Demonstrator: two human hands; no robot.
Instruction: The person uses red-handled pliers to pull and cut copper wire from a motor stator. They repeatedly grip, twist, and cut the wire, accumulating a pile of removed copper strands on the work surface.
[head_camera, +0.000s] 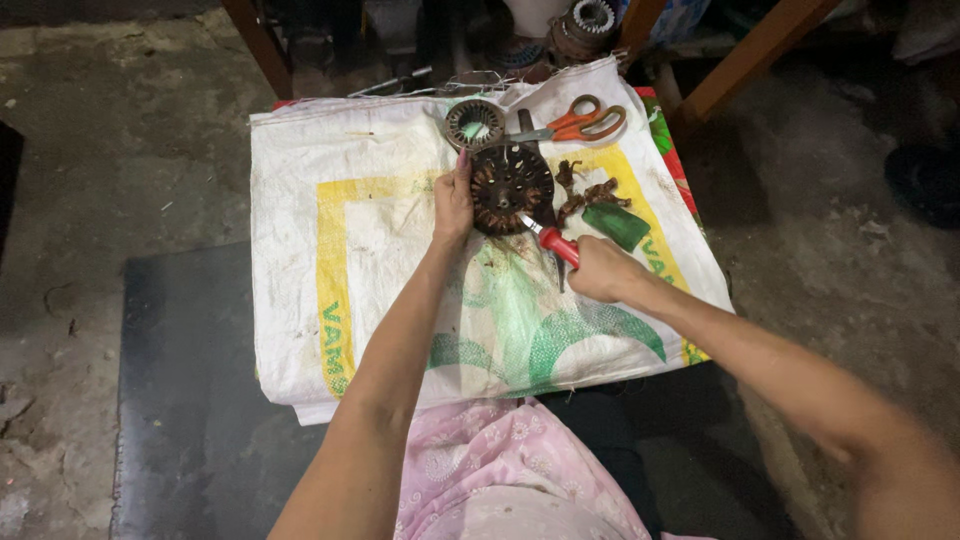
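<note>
1. Starting on the left: grey, cracked concrete floor (120, 130), with a dark flat slab (190, 400) lying on it under the near edge of a white woven sack (320, 160). The sack is spread out as a work mat, with yellow bands and green print on it.
2. Left hand (453, 203) is curled against the left rim of a round, rusty motor stator (511, 186), fingers up, steadying it on the sack.
3. Just above the stator sits a smaller grey ring (474, 124).
4. Right hand (602, 268) is clenched round a red-handled tool (555, 243), its metal tip touching the stator's lower right edge.
5. Further right: orange-handled scissors (585, 122), brown wire scraps (588, 192), a green piece (618, 226), and wooden furniture legs (750, 50) behind.
</note>
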